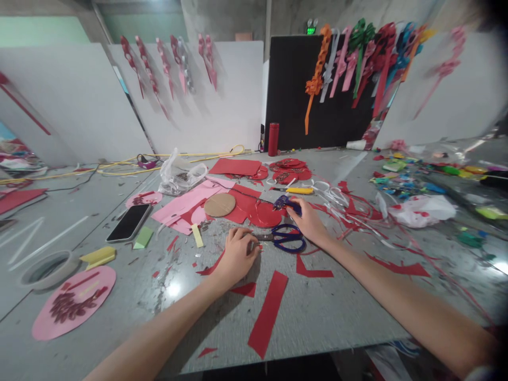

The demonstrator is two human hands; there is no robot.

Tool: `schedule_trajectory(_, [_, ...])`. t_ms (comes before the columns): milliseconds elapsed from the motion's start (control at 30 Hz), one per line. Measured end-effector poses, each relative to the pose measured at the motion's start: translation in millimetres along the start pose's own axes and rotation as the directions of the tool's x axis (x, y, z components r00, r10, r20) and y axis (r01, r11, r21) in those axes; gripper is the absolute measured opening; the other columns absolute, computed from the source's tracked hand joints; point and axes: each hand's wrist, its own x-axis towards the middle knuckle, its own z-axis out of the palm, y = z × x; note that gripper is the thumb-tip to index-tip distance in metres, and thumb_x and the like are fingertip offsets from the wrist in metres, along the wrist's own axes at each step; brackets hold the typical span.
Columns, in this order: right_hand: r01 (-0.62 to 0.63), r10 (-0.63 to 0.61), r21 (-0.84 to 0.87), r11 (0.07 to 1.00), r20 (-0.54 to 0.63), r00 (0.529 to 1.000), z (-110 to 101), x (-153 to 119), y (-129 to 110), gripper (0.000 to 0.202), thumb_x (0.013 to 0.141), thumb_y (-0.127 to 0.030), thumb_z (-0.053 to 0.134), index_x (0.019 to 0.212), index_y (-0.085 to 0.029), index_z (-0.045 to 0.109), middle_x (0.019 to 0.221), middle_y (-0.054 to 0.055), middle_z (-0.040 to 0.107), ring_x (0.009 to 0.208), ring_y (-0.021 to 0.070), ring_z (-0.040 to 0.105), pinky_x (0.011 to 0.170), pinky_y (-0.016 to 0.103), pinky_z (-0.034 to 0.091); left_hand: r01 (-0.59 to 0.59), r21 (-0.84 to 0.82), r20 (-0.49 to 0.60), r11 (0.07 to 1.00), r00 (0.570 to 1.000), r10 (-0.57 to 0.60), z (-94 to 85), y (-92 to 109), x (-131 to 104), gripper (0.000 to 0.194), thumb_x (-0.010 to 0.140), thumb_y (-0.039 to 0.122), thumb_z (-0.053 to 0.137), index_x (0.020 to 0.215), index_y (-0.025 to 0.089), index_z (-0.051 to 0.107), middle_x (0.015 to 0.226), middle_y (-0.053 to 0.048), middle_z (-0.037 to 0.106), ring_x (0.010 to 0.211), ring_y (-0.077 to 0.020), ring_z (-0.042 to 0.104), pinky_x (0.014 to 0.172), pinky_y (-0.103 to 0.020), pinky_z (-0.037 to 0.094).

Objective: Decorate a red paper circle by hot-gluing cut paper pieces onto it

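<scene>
My right hand (307, 219) is closed around a small dark blue tool (282, 202), held just above the red paper pieces. Left of the scissors, my left hand (240, 254) rests low over the table with its fingers curled; whatever small thing its fingertips pinch is too tiny to make out. Scissors with dark blue handles (289, 238) lie between the two hands, blades pointing left. A round brown cardboard disc (219, 205) sits beyond my left hand, beside a red paper circle (265, 214). A red paper strip (269, 313) lies nearer the table's front edge.
A phone (129, 223), a tape roll (50, 270) and a pink oval with dark red pieces (74, 302) are at left. Beyond are a plastic bag (180, 177), a yellow cutter (299, 190) and a red bottle (273, 139). Scraps and ribbons cover the right side.
</scene>
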Motion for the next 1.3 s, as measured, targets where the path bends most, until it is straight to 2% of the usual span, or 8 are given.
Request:
schedule_trajectory(233, [0.014, -0.014, 0.014, 1.000, 0.000, 1.000, 0, 0, 0, 0.041, 0.101, -0.056, 0.057, 0.129, -0.026, 0.060, 0.129, 0.012, 0.070, 0.122, 0.0314, 0.066, 0.109, 0.055, 0.050, 0.060, -0.033, 0.039, 0.998, 0.998, -0.059, 4.6, -3, 4, 0.007, 0.092, 0.018, 0.073, 0.087, 0.022, 0.077, 0.118, -0.009, 0.068, 0.122, -0.0295, 0.053, 0.109, -0.055, 0.043])
schedule_trajectory(467, [-0.020, 0.020, 0.002, 1.000, 0.021, 1.000, -1, 0, -1, 0.042, 0.101, -0.057, 0.057, 0.130, -0.025, 0.060, 0.130, 0.012, 0.070, 0.122, 0.0319, 0.066, 0.108, 0.055, 0.050, 0.186, 0.012, 0.125, 0.982, 0.974, -0.186, 0.4, 8, 15, 0.007, 0.084, 0.023, 0.084, 0.089, 0.021, 0.079, 0.119, -0.009, 0.070, 0.118, -0.0317, 0.053, 0.104, -0.053, 0.044])
schedule_trajectory(633, [-0.016, 0.016, 0.001, 1.000, 0.020, 1.000, -3, -1, -3, 0.042, 0.102, -0.057, 0.056, 0.129, -0.025, 0.060, 0.130, 0.013, 0.070, 0.123, 0.0326, 0.066, 0.108, 0.054, 0.050, 0.261, 0.062, 0.190, 0.963, 0.945, -0.268, -5.2, 12, 19, 0.010, 0.091, 0.020, 0.072, 0.086, 0.024, 0.081, 0.120, -0.007, 0.071, 0.118, -0.0311, 0.053, 0.105, -0.050, 0.040])
schedule_trajectory(733, [-0.017, 0.017, -0.004, 1.000, 0.022, 1.000, -3, -1, -3, 0.042, 0.101, -0.057, 0.057, 0.128, -0.025, 0.060, 0.130, 0.013, 0.070, 0.122, 0.0329, 0.066, 0.108, 0.054, 0.050, 0.272, 0.068, 0.168, 0.960, 0.945, -0.279, -5.8, 8, 15, 0.015, 0.095, 0.020, 0.066, 0.089, 0.023, 0.080, 0.114, -0.008, 0.072, 0.117, -0.0302, 0.054, 0.105, -0.048, 0.039])
schedule_trajectory(833, [-0.020, 0.020, -0.011, 1.000, 0.023, 1.000, -2, -1, -2, 0.042, 0.101, -0.057, 0.058, 0.127, -0.025, 0.061, 0.130, 0.013, 0.070, 0.122, 0.0336, 0.066, 0.107, 0.055, 0.051, 0.269, 0.064, 0.132, 0.961, 0.952, -0.275, -4.9, 8, 11, 0.007, 0.090, 0.029, 0.076, 0.091, 0.022, 0.079, 0.117, -0.009, 0.070, 0.120, -0.0315, 0.052, 0.106, -0.048, 0.039])
schedule_trajectory(900, [-0.020, 0.020, -0.007, 1.000, 0.019, 1.000, -2, -1, -2, 0.042, 0.101, -0.057, 0.058, 0.128, -0.025, 0.061, 0.129, 0.013, 0.070, 0.122, 0.0337, 0.066, 0.108, 0.055, 0.050, 0.268, 0.067, 0.115, 0.961, 0.955, -0.274, -4.2, 11, 10, 0.015, 0.083, 0.033, 0.084, 0.091, 0.022, 0.078, 0.122, -0.010, 0.067, 0.123, -0.0327, 0.049, 0.107, -0.048, 0.039])
schedule_trajectory(1100, [-0.012, 0.012, 0.012, 1.000, 0.003, 1.000, -2, -1, -3, 0.042, 0.101, -0.057, 0.058, 0.128, -0.025, 0.061, 0.129, 0.013, 0.071, 0.122, 0.0331, 0.066, 0.108, 0.055, 0.050, 0.284, 0.124, 0.132, 0.951, 0.945, -0.299, -2.9, 24, 9, 0.016, 0.083, 0.025, 0.082, 0.097, 0.022, 0.075, 0.141, -0.013, 0.055, 0.138, -0.0380, 0.039, 0.111, -0.055, 0.037])
schedule_trajectory(1300, [-0.010, 0.010, -0.001, 1.000, 0.000, 1.000, -2, -2, -3, 0.042, 0.101, -0.056, 0.057, 0.128, -0.024, 0.061, 0.130, 0.013, 0.070, 0.122, 0.0328, 0.067, 0.107, 0.054, 0.051, 0.289, 0.116, 0.170, 0.950, 0.937, -0.306, -1.6, 24, 6, 0.009, 0.086, 0.022, 0.077, 0.095, 0.022, 0.076, 0.140, -0.013, 0.055, 0.141, -0.0404, 0.037, 0.111, -0.058, 0.036])
